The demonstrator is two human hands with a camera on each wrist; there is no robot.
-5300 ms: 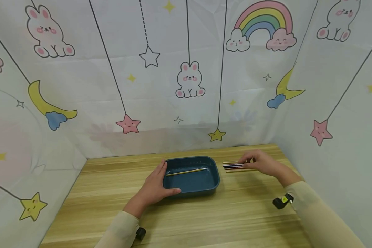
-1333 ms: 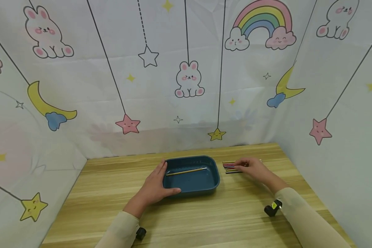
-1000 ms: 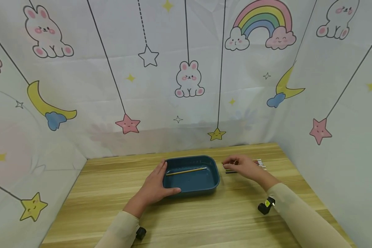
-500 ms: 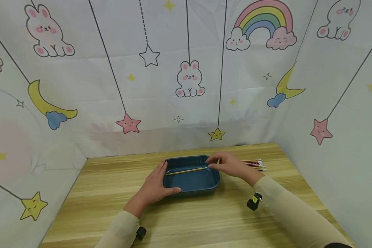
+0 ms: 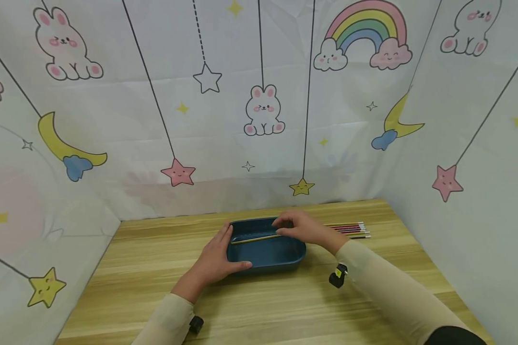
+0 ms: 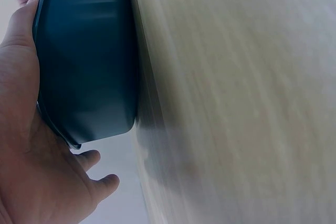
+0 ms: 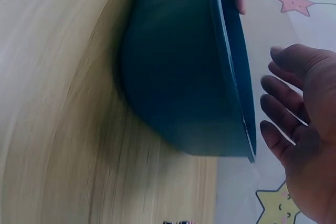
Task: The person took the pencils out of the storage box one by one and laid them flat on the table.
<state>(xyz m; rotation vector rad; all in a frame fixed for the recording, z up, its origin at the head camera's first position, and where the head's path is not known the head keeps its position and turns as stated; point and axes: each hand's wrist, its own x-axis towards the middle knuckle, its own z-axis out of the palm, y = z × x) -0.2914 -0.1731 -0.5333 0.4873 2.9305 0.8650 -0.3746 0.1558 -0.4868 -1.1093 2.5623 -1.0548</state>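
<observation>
A dark blue rectangular tray (image 5: 267,255) sits on the table, with one gold pencil (image 5: 253,239) lying across its floor. My left hand (image 5: 216,256) rests against the tray's left side, thumb straight along the front rim and fingers spread toward the back corner. Over the tray's right half is my right hand (image 5: 303,229), its fingertips overlapping the pencil's right end in the head view. In the right wrist view its fingers (image 7: 283,98) are loosely bent above the rim, with nothing visible between them. To the right, several pencils (image 5: 349,229) lie side by side, their left ends hidden behind the right hand.
The wooden table (image 5: 259,306) has white cloth walls (image 5: 224,143) printed with rabbits, stars and moons at its back and sides. Small black cameras (image 5: 338,275) are strapped to both wrists.
My right hand, earlier among the pencils on the right, has moved left over the tray. The white-tipped pencil ends are uncovered. My left hand and the tray have stayed in place.
</observation>
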